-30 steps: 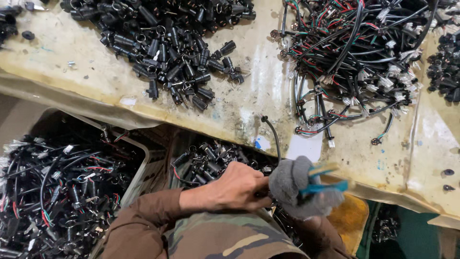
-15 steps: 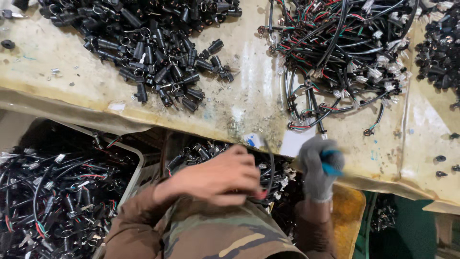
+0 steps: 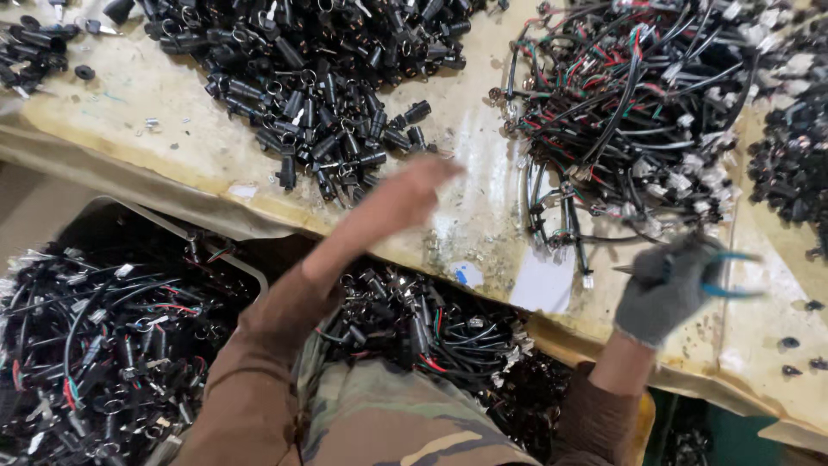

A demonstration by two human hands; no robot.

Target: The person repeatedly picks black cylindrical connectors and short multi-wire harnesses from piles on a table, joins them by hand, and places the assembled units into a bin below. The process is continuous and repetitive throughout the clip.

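1. Left hand (image 3: pixel 405 194): bare, blurred, stretched over the table toward 12 o'clock. Fingers loose, grasping nothing. Fingertips sit just beside the near edge of the pile of black plugs (image 3: pixel 319 78).
2. Right hand (image 3: pixel 664 289): grey glove, at 4 o'clock of the view, clenched around a blue-handled tool (image 3: pixel 720 272). The tool is blurred, with a thin metal tip poking out toward 9 o'clock.
3. Pile of black plugs: on the table (image 3: pixel 138 129) at 11–12 o'clock, loose and heaped.
4. Bundle of wires (image 3: pixel 630 112): black, red, green, with white connectors, at 1–2 o'clock on the table, just above the right hand and apart from it.
5. Bin of wired parts (image 3: pixel 103 345): below the table edge at 8 o'clock, full.
6. More wired parts (image 3: pixel 431 328) lie under the table edge at 6 o'clock, between the two sleeves.
7. White paper scrap (image 3: pixel 543 285) on the table at 5 o'clock, near the right hand.
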